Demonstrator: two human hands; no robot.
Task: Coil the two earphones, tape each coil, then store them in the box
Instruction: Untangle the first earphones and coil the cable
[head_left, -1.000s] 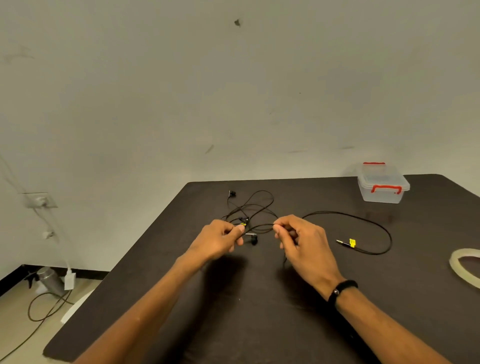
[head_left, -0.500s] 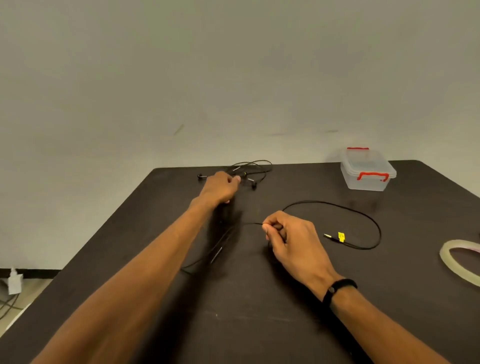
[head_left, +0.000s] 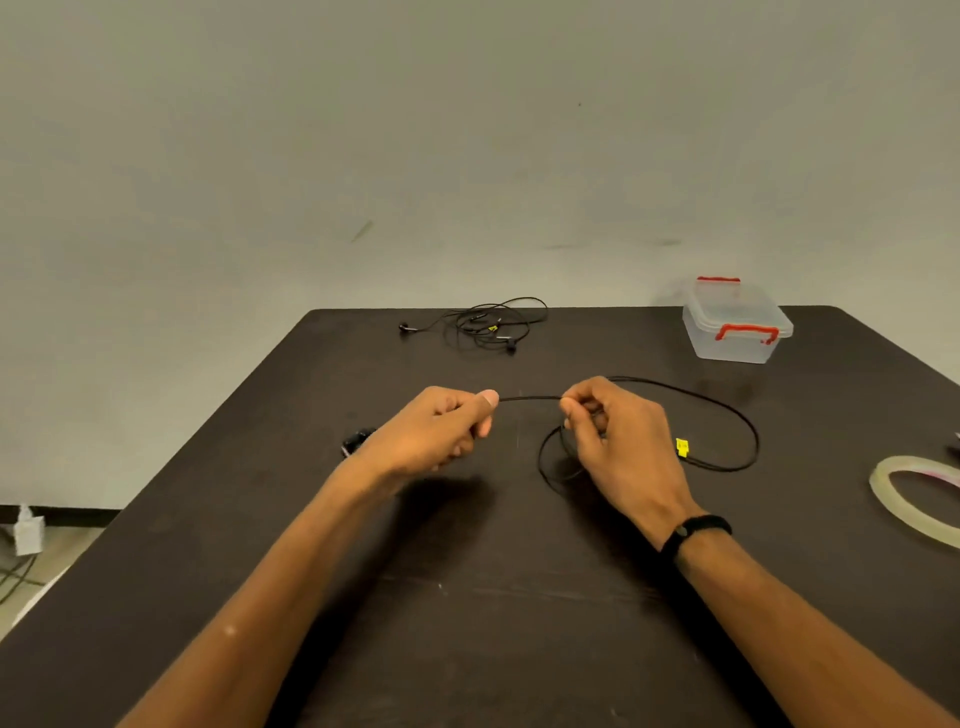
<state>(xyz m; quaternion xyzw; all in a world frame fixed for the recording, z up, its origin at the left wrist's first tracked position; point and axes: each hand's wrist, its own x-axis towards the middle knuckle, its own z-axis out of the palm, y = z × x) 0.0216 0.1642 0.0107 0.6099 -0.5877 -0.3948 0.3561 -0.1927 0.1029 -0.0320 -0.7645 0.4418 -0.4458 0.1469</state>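
Note:
A black earphone cable (head_left: 727, 410) with a yellow tag near its plug runs in a wide loop on the dark table (head_left: 519, 597). My left hand (head_left: 436, 431) pinches this cable between thumb and fingers. My right hand (head_left: 613, 436) pinches the same cable a short way to the right, and a small loop hangs below it. The stretch between the hands is taut. The second earphone (head_left: 483, 327) lies tangled near the table's far edge. A clear plastic box (head_left: 735, 325) with red latches stands closed at the far right.
A roll of clear tape (head_left: 914, 499) lies at the table's right edge. A small dark object (head_left: 356, 441), possibly an earbud, sits just left of my left hand. The wall runs close behind the table. Cables and a plug lie on the floor at the left.
My left hand left the second earphone at the far edge, came back and took hold of the cable beside my right hand. A small loop has formed under my right hand.

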